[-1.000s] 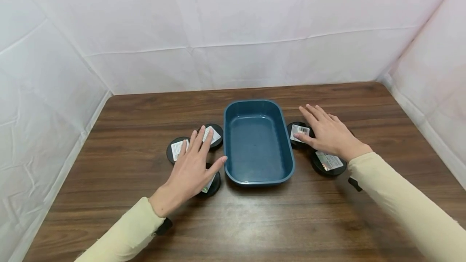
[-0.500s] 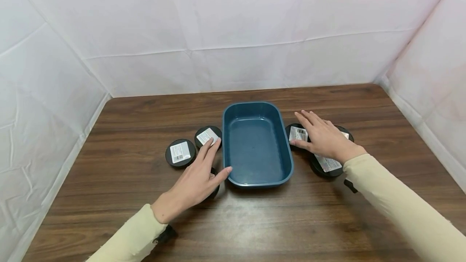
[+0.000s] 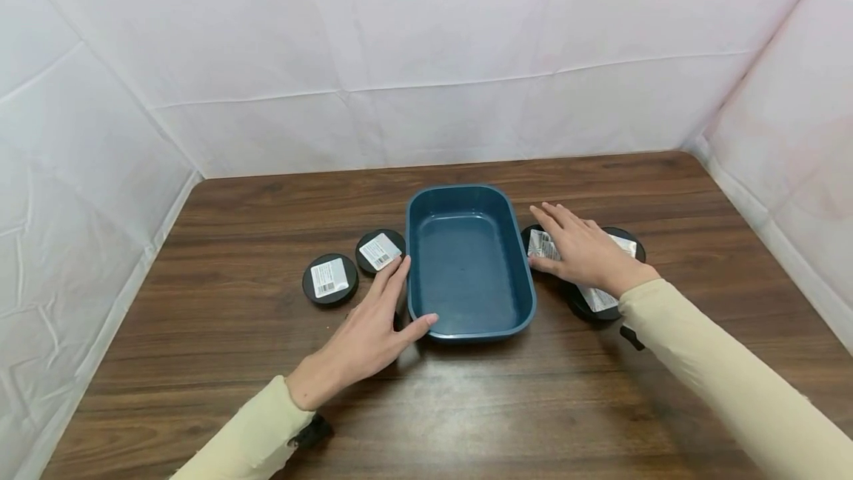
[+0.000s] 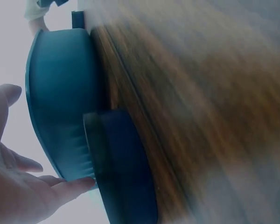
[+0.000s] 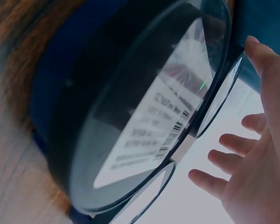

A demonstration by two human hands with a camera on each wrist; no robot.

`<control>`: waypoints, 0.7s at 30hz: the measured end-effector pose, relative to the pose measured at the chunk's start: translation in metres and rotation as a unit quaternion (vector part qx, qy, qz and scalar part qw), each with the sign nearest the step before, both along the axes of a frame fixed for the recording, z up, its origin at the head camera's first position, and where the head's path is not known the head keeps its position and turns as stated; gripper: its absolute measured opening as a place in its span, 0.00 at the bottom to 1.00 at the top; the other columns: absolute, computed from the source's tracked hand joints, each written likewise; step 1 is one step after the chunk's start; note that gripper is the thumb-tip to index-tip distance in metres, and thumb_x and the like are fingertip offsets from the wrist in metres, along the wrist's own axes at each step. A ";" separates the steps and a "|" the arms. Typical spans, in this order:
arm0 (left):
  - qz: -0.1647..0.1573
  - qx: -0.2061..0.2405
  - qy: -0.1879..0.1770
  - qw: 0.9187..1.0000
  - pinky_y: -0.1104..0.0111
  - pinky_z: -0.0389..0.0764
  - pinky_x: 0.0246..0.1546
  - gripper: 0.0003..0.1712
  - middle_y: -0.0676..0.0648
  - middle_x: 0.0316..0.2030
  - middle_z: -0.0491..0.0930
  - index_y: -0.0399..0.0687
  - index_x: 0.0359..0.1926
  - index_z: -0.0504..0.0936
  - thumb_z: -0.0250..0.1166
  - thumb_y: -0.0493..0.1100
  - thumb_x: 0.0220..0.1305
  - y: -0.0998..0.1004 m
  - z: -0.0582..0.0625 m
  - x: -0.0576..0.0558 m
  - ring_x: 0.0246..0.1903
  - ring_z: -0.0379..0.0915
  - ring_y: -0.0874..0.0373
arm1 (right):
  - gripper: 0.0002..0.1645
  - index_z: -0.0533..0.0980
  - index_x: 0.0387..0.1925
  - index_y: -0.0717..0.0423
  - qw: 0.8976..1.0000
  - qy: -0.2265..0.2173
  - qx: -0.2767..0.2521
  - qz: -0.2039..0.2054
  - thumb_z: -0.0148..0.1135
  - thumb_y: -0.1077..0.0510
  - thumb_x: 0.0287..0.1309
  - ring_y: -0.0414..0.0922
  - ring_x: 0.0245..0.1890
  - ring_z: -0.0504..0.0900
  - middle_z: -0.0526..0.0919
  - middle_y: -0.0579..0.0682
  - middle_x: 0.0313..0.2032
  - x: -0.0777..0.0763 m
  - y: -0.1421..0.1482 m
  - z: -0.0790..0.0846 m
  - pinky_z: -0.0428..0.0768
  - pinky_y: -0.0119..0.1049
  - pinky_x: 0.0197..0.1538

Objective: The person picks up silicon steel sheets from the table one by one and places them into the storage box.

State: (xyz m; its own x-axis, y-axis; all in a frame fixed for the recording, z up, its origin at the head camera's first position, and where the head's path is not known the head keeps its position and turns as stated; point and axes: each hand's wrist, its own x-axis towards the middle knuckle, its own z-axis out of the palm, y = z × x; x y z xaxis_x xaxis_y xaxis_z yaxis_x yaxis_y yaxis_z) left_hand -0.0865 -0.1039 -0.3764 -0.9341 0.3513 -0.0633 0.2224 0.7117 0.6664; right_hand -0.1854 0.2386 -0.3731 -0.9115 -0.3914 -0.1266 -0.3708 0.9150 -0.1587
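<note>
A blue rectangular tray (image 3: pixel 463 272) lies in the middle of the table. My left hand (image 3: pixel 369 335) hovers at its near left corner, fingers extended and thumb over the rim. Beneath that hand a round black container (image 4: pixel 126 163) is mostly hidden in the head view; a fingertip is at its edge in the left wrist view. My right hand (image 3: pixel 586 250), fingers spread, is over several round black containers with white labels, one of them (image 3: pixel 543 244) beside the tray's right wall. The nearest labelled container (image 5: pixel 144 126) fills much of the right wrist view.
Two more labelled black containers, one farther left (image 3: pixel 330 280) and one against the tray's left side (image 3: pixel 380 251), lie flat on the brown wooden table (image 3: pixel 220 302). White sheeting (image 3: pixel 426 43) hangs behind the table and at both sides.
My left hand has moved down and right, from over the left containers to the tray's near left corner. My right hand has shifted slightly left toward the tray. The tray has stayed about where it was.
</note>
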 end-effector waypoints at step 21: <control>-0.005 0.015 -0.054 0.998 0.45 0.62 0.71 0.54 0.45 0.81 0.42 0.51 0.81 0.43 0.64 0.63 0.67 0.009 -0.003 -0.001 0.78 0.48 0.45 | 0.43 0.64 0.72 0.62 1.000 0.024 0.008 0.016 0.64 0.43 0.66 0.64 0.68 0.70 0.67 0.66 0.70 0.000 -0.006 -0.007 0.73 0.63 0.63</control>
State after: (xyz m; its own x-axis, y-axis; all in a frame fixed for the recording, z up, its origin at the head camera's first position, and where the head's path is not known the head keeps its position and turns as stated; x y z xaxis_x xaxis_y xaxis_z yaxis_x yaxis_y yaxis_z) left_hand -0.0876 -0.0952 -0.3795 -0.9187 0.3643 -0.1523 0.1560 0.6891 0.7076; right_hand -0.1856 0.2327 -0.3804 -0.9039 -0.4182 -0.0896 -0.4064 0.9052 -0.1246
